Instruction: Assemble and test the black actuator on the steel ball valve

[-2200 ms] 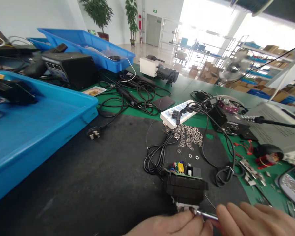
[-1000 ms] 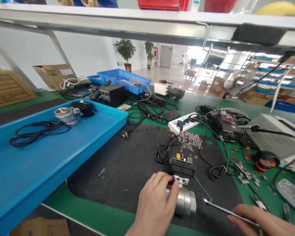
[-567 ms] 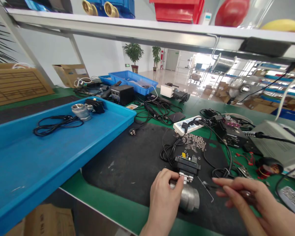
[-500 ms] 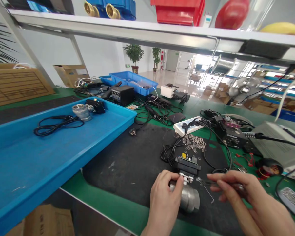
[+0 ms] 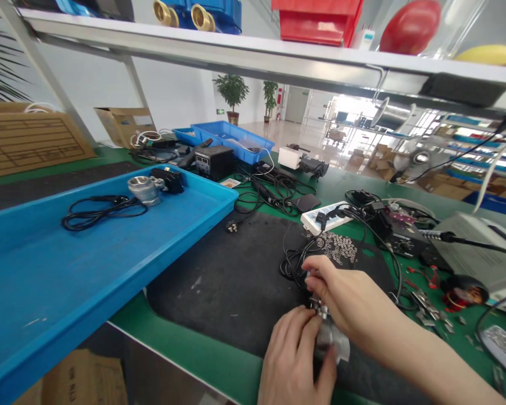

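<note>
In the head view, a silver metal valve [image 5: 336,342] lies on the black mat [image 5: 231,292] near the front of the bench. My left hand [image 5: 296,353] is closed around the valve's near left side, fingertips by the small metal neck on top. Over the black box fixed above that neck sits my right hand [image 5: 335,287], its fingers pinched together. It hides most of the box, and whatever is in the pinch cannot be made out. A coiled black cable [image 5: 293,264] lies just behind the fingers. Beyond it are many small metal rings [image 5: 340,247].
A large blue tray [image 5: 181,242] at left holds another valve [image 5: 144,190] and a coiled cable. A white power strip [image 5: 326,216], a black control box [image 5: 405,243] and a cabled soldering iron [image 5: 441,236] stand right. A shelf [image 5: 253,48] crosses overhead.
My right hand has moved left from beside the valve to the top of its black box. My left hand has shifted slightly, more of it now over the valve. The view has turned slightly.
</note>
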### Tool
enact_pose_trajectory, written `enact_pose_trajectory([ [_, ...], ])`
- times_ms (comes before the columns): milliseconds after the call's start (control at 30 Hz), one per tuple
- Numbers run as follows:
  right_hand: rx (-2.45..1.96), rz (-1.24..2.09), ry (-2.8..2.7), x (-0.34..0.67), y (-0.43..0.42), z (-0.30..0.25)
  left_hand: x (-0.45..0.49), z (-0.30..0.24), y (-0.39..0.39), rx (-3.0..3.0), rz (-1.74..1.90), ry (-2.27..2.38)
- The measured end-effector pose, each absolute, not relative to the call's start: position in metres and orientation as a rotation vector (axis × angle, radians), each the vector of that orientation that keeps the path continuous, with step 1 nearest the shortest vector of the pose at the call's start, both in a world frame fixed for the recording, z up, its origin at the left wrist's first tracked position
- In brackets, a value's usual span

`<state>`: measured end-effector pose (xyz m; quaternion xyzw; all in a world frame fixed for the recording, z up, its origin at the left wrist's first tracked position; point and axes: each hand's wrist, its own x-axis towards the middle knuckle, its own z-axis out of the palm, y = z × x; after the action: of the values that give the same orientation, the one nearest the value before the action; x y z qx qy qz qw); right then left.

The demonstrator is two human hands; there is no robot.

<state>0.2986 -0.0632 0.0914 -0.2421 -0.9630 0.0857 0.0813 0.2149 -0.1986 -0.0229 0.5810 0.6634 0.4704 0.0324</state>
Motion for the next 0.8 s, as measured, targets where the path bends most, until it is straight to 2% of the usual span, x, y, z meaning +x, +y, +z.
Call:
enact_pose_trajectory([
  [300,-0.417,0.127,-3.092,0.266,-0.064,0.098,0.211,-0.028,-0.191,2.119,1.127,2.078],
  [467,-0.538,0.229,-3.052,0.307,-0.072,0.089,0.209,-0.035,-0.188,2.197,1.061,2.024],
  [633,-0.874,0.607,-2.577,0.364,-0.079,0.055,0.211,-0.046,-0.189,2.245,0.983,2.144],
  [800,-0.824,0.432,-2.540,0.358,-0.085,0.065,0.211,-0.050,-0.189,2.266,0.837,2.143],
])
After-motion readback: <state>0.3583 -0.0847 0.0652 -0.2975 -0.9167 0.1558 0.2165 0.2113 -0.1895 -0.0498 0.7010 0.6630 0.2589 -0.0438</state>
